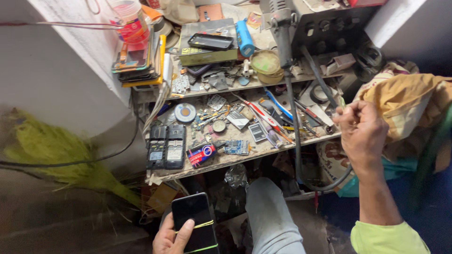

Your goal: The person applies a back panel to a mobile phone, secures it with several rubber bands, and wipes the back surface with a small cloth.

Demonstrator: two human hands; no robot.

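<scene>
In the left hand [170, 237] lies a phone [194, 221] with a glossy black glass face. Near the right hand [362, 131], the bench [245, 155] looks like rough, dusty wood, the hose [294, 117] like matt grey rubber. Right of it, the cloth [405, 101] is soft and matt yellow.

Phone [194, 222] in the left hand [170, 239]: black, with two thin yellow-green bands across it. Sleeve [386, 238] above the right hand [361, 132]: lime green. Trouser knee [268, 211]: grey. Broom [52, 155]: yellow-green bristles. Cloth bundle [405, 103]: mustard yellow, with a floral print at its upper edge. Two opened phones [166, 146] on the bench [226, 160]: black. Small battery [201, 154]: red and blue. Tube [244, 38]: bright blue. Round tin lid [265, 62]: pale green. Cable [294, 117]: dark grey. Wall [52, 70]: white.
</scene>
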